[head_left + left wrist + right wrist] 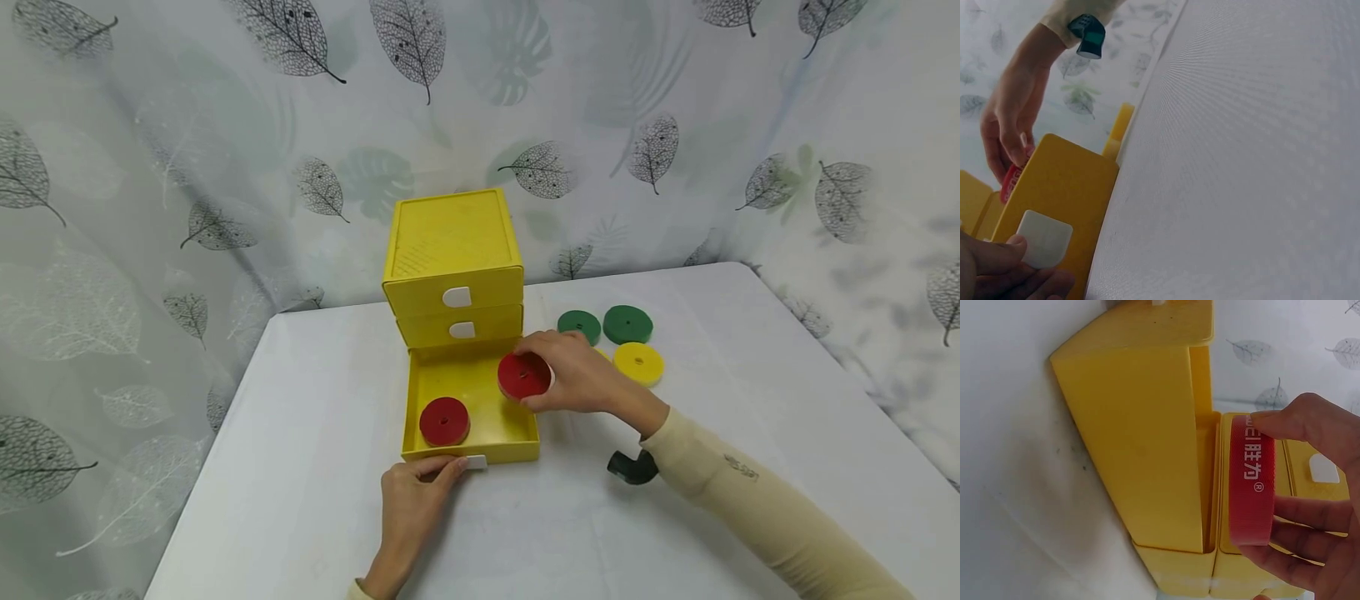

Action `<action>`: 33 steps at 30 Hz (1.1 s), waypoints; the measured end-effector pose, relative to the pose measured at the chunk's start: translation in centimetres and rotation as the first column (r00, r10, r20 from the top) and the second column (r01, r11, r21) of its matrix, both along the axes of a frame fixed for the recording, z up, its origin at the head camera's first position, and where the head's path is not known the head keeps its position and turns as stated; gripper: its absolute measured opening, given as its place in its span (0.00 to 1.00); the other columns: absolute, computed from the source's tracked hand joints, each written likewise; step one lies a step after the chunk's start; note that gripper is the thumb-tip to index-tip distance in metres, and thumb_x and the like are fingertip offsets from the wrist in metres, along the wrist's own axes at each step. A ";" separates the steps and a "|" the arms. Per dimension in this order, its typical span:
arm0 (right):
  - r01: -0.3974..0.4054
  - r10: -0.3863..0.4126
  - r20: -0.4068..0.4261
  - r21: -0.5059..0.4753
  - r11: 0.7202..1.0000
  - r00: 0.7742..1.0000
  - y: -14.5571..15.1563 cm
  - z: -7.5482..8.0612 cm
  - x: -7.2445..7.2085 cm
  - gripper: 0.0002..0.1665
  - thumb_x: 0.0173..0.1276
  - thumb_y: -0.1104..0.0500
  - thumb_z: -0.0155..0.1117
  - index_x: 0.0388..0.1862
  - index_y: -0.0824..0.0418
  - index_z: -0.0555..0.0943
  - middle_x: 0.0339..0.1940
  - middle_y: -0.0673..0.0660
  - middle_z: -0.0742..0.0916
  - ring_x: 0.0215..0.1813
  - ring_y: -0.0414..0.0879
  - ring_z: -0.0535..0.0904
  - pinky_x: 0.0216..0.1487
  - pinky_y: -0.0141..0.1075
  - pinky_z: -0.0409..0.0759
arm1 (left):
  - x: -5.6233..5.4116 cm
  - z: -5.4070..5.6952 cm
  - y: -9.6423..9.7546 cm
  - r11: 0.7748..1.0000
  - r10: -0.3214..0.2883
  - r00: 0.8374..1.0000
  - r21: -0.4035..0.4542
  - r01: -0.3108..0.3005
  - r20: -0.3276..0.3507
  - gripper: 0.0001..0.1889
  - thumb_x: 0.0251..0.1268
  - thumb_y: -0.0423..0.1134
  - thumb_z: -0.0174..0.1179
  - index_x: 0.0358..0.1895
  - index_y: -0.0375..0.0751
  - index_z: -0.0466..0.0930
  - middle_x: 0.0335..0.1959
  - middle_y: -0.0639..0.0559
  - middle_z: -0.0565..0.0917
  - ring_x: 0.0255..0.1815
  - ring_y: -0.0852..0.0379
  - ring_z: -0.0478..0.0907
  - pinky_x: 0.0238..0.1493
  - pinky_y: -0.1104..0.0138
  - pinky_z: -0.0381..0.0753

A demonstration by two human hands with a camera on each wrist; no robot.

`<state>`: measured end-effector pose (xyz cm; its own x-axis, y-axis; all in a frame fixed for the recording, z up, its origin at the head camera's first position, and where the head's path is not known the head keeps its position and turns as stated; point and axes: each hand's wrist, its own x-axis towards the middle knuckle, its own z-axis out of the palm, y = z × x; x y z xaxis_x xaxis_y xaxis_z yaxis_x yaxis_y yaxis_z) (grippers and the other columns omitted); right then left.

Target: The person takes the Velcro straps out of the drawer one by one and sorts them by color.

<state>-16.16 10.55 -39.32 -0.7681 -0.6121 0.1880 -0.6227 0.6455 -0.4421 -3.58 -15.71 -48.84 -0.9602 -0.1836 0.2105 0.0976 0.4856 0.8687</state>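
Observation:
My right hand (573, 371) holds a red tape roll (1252, 487) by its rim, thumb on one side and fingers on the other. White lettering shows on the roll's edge. It is above the right part of a pulled-out yellow drawer (472, 379). Inside that drawer, at the front left, lies another red tape roll (444, 422). At the drawer's front, my left hand (416, 504) pinches the white pull tab (1046, 239), its thumb on the tab and some fingers below it.
The yellow drawer cabinet (453, 237) stands at the table's back, its two upper drawers closed. To its right lie green rolls (627, 323) and a yellow roll (638, 363), with another yellow one mostly hidden by my right hand. A dark band (632, 467) hangs by the right sleeve.

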 end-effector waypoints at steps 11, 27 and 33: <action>0.088 -0.089 -0.072 -0.024 0.996 0.993 1.8 -0.6 1.0 0.37 0.54 0.48 0.83 0.60 0.60 0.80 0.56 0.54 0.85 0.58 0.51 0.77 0.62 0.59 0.70 | 0.1 0.0 0.1 1.000 0.002 1.000 0.006 -0.002 0.004 0.07 0.57 0.43 0.80 0.32 0.45 0.95 0.24 0.64 0.88 0.28 0.64 0.83 0.32 0.71 0.82; 0.169 -0.169 -0.036 0.002 0.986 0.985 4.2 -2.1 1.6 0.38 0.51 0.48 0.85 0.58 0.61 0.81 0.53 0.55 0.85 0.56 0.52 0.77 0.57 0.58 0.73 | 0.2 0.2 0.1 1.000 0.002 1.000 -0.005 -0.002 -0.001 0.05 0.57 0.40 0.80 0.32 0.45 0.95 0.25 0.65 0.88 0.30 0.64 0.84 0.35 0.69 0.84; 0.192 -0.191 -0.023 0.024 0.981 0.981 4.7 -2.5 2.0 0.39 0.51 0.47 0.85 0.59 0.61 0.80 0.53 0.55 0.85 0.56 0.52 0.77 0.55 0.56 0.75 | 0.2 0.3 0.1 1.000 -0.011 1.000 -0.002 0.011 -0.008 0.05 0.58 0.41 0.80 0.32 0.45 0.95 0.25 0.65 0.88 0.29 0.64 0.84 0.34 0.69 0.84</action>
<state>-14.17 15.30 -41.85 -0.8676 -0.4589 0.1914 -0.4954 0.7647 -0.4120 -3.42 -15.65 -48.57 -0.9603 -0.1726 0.2191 0.1103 0.4864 0.8668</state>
